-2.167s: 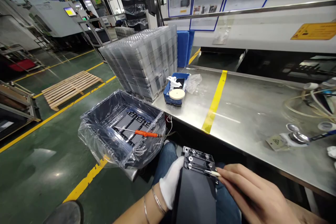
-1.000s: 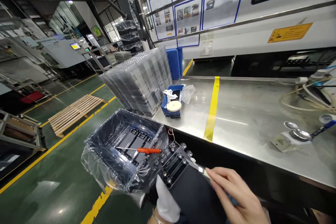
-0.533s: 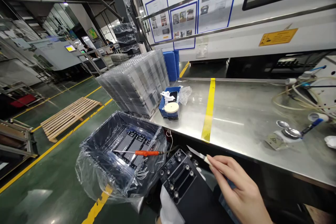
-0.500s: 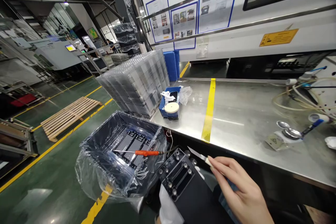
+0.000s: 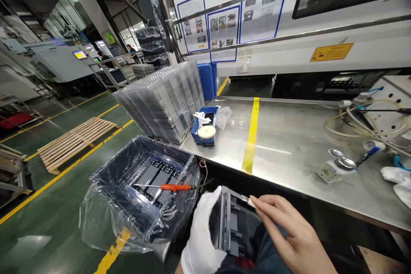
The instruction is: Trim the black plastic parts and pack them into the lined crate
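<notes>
My left hand (image 5: pixel 204 233), in a white glove, grips a black plastic housing (image 5: pixel 231 222) by its left side. The housing is tilted, with its ribbed, slotted edge showing. My bare right hand (image 5: pixel 289 229) pinches the pale handle of a small knife (image 5: pixel 250 201) between thumb and fingers. The knife's blade is at the housing's upper edge, mostly lost against it; I cannot tell whether it touches. To the left, a plastic-lined dark bin (image 5: pixel 141 145) contains black moulded parts (image 5: pixel 154 177). An orange-handled screwdriver-like tool (image 5: pixel 176 187) with a cord lies across the bin.
On the steel bench (image 5: pixel 282 137) stand a small blue box (image 5: pixel 199 137) with a round cream disc, and at right metal spoon-like pieces (image 5: pixel 345 163) near coiled hoses. Stacked clear trays (image 5: pixel 160 102) rise behind the bin. A wooden pallet (image 5: pixel 77 141) lies on the floor.
The black housing has been turned over, from its face with round metal fittings to its ribbed edge. My gloved left hand has come up into view around it. The knife blade now meets its outline.
</notes>
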### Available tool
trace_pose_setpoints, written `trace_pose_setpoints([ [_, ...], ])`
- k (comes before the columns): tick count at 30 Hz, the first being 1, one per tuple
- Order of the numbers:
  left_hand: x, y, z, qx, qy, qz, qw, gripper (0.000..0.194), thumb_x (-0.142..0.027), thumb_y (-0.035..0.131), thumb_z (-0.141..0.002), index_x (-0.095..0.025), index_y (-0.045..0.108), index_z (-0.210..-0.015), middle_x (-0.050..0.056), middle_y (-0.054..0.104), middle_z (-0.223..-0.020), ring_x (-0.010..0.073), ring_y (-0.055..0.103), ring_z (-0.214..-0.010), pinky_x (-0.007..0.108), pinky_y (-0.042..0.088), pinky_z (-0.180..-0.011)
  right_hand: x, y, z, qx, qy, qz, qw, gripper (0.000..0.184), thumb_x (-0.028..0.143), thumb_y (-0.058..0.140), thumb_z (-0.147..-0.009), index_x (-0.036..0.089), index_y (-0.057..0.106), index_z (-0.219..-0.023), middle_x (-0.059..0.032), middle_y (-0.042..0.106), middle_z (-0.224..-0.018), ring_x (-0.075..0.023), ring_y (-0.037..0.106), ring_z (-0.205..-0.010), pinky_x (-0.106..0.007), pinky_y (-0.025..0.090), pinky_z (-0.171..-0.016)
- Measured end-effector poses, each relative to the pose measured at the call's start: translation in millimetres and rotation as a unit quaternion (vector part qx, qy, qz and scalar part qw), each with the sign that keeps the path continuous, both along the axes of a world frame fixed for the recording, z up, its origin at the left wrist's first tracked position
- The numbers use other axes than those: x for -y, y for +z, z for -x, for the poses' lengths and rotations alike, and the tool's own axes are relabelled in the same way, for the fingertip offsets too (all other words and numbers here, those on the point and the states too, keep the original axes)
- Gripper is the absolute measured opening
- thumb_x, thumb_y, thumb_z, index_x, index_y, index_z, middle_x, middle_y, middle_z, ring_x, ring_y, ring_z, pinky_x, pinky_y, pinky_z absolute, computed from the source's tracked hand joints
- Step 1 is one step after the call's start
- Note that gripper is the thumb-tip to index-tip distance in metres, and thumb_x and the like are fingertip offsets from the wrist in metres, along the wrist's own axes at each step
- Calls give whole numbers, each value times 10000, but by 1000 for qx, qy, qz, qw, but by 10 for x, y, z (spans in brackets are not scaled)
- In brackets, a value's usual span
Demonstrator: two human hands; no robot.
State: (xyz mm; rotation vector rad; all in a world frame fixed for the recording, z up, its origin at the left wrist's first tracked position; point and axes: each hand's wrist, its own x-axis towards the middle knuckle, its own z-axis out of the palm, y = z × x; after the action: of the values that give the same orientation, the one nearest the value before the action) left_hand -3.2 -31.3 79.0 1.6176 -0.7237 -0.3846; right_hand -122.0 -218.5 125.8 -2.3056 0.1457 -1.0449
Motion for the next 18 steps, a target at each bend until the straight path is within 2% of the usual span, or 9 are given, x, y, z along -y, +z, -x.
trace_pose_setpoints([
  [2,-13,56,-5,75,18,-41,996,687,-216,758,-747,-284,521,-1389,60,506,-1449,309,420,-1363,417,146,-1212,-2,27,12,-7,-17,8,1000,229,165,511,-952,198,677,-1108,-69,657,-899,-158,660,-804,-244,578,-681],
  [5,-51,32,-20,27,23,-38,999,696,-251,772,-716,-259,544,-1374,74,517,-1435,333,405,-1367,428,122,-1217,3,23,14,-19,11,5,1000,229,179,519,-952,196,680,-1115,-75,661,-923,-157,660,-817,-239,576,-682],
  [7,-82,4,-39,-9,21,-41,999,687,-265,789,-680,-247,586,-1336,82,528,-1421,353,381,-1375,440,92,-1222,23,3,6,-15,2,-4,1000,218,224,538,-951,211,701,-1094,-70,673,-911,-158,664,-804,-238,574,-684],
  [8,-98,-3,-50,-20,24,-42,999,667,-271,788,-674,-252,606,-1316,76,531,-1419,357,366,-1383,441,75,-1224,36,-7,0,-12,-8,-27,1000,206,261,553,-948,218,716,-1066,-66,680,-900,-161,669,-801,-238,573,-691],
  [10,-125,3,-71,-64,11,-31,997,651,-272,794,-650,-272,636,-1282,55,536,-1416,363,340,-1397,434,58,-1228,58,-21,-16,-43,3,-134,990,222,363,577,-935,218,731,-1000,-55,687,-840,-156,669,-726,-225,568,-649],
  [12,-140,33,-87,-118,-20,-6,993,651,-269,808,-610,-291,663,-1244,37,562,-1390,373,348,-1392,423,88,-1230,60,-25,-40,-123,61,-285,949,337,481,559,-925,188,717,-877,-29,641,-697,-127,595,-563,-205,512,-512],
  [14,-141,72,-94,-162,-53,11,985,617,-264,813,-589,-299,694,-1194,26,594,-1354,378,370,-1379,405,134,-1227,39,-24,-72,-192,118,-392,892,473,573,520,-919,161,653,-730,16,509,-558,-86,434,-463,-186,382,-415],
  [16,-133,101,-94,-190,-66,22,979,565,-260,804,-601,-298,713,-1158,24,621,-1315,371,398,-1361,395,183,-1217,7,-26,-108,-215,152,-428,864,563,631,502,-906,155,558,-610,42,396,-518,-70,332,-476,-184,288,-416],
  [18,-124,106,-98,-226,-73,34,971,545,-246,814,-581,-302,728,-1117,23,656,-1255,365,435,-1330,395,234,-1200,-18,-31,-137,-219,174,-431,858,594,666,504,-887,158,515,-580,50,362,-508,-67,296,-486,-191,253,-428],
])
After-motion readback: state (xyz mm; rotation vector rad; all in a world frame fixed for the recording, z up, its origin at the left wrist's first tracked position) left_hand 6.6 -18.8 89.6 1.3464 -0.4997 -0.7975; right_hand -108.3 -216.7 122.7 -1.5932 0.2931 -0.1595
